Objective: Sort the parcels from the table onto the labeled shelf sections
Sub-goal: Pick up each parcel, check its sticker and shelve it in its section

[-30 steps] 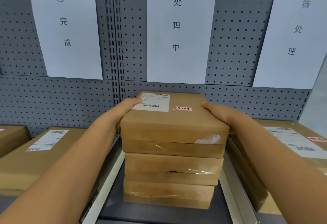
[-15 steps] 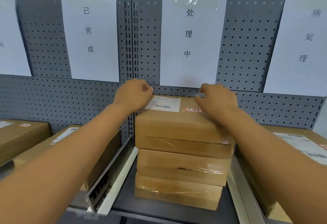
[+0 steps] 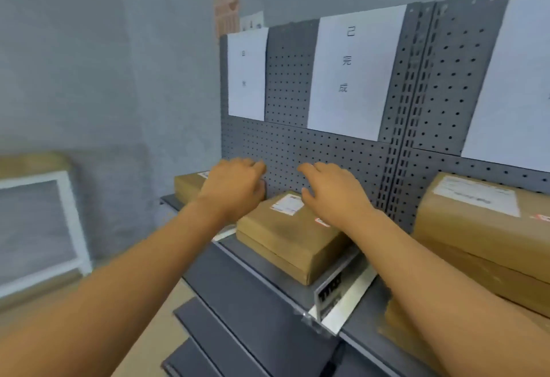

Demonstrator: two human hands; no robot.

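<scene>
My view faces the left part of the grey pegboard shelf [image 3: 262, 281]. My left hand [image 3: 235, 187] and my right hand [image 3: 333, 193] hover side by side in front of the pegboard, both empty with loosely curled fingers. Below and between them a flat brown parcel [image 3: 285, 239] with a white label lies under the sheet reading 已完成 [image 3: 354, 73]. The stack of brown parcels [image 3: 476, 227] stands to the right, past the upright post. Another brown parcel [image 3: 187, 186] lies at the far left, partly hidden by my left hand.
A metal divider with a tag holder [image 3: 336, 290] separates the two shelf sections. A smaller white sheet [image 3: 246, 76] hangs at the left, another [image 3: 515, 85] at the right. Lower shelf decks [image 3: 226, 335] jut out below. A blurred white-framed object [image 3: 44, 227] stands at the left.
Both hands have let go of the top parcel on the stack and pulled away. My view has swung left, so the stack now sits at the right edge.
</scene>
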